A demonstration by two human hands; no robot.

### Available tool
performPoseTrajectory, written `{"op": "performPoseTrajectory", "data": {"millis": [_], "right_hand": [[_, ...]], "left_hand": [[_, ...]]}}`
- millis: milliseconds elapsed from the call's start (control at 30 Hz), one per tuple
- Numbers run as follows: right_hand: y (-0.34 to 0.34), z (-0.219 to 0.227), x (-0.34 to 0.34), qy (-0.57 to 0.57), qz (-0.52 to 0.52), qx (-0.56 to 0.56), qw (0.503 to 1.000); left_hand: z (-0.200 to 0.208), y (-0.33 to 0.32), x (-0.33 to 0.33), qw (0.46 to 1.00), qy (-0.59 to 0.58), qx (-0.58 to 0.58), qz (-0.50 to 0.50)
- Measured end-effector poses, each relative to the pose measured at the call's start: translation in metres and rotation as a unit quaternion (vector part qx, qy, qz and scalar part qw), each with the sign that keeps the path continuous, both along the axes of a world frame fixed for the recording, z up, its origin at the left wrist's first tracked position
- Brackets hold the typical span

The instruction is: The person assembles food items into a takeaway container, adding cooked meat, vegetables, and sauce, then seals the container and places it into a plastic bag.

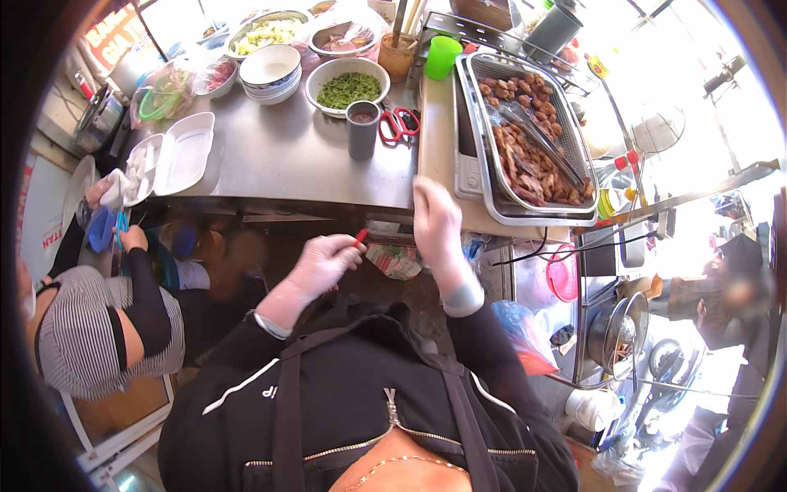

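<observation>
My left hand (326, 261), in a thin clear glove, is closed on a small red thing (361, 236) like a short handle, just in front of the steel table's edge. Its other end is hidden. My right hand (437, 220), also gloved, is raised at the near edge of the wooden board (437, 135); its fingers are blurred. Beyond my hands, red-handled scissors (399, 125) lie beside a grey cup (362, 131) on the steel table (270, 156). Right of my right hand stands a mesh-lined tray (525, 215) of browned meat pieces, with tongs (545, 148) lying across them.
A white bowl of chopped greens (347, 90), stacked bowls (270, 74) and an open foam box (184, 153) stand on the table. A green cup (443, 57) is by the tray. At left, a person in a striped top (106, 328) holds something blue. Cables (574, 258) hang at right.
</observation>
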State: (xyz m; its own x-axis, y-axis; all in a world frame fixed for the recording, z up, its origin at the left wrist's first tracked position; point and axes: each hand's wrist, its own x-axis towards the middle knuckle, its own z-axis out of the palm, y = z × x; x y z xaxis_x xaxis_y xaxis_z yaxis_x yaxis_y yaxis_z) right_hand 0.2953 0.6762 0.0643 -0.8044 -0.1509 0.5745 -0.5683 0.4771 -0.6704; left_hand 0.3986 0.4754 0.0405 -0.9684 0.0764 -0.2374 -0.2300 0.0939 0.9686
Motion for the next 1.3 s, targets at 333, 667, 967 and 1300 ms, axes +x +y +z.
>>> {"op": "performPoseTrajectory", "data": {"millis": [333, 667, 967, 1300], "right_hand": [[-0.098, -0.057, -0.208, -0.216, -0.075, 0.357, 0.906], [-0.104, -0.044, -0.219, -0.262, -0.074, 0.440, 0.856], [-0.070, -0.017, -0.174, -0.441, -0.022, 0.191, 0.876], [-0.055, 0.039, -0.026, -0.473, 0.125, -0.283, 0.825]], "left_hand": [[-0.001, -0.125, -0.033, 0.985, 0.022, 0.092, 0.141], [0.007, -0.121, -0.045, 0.982, 0.014, 0.086, 0.166], [0.021, -0.109, -0.111, 0.988, 0.007, 0.085, 0.129], [0.042, -0.110, -0.178, 0.995, 0.092, 0.034, 0.031]]}}
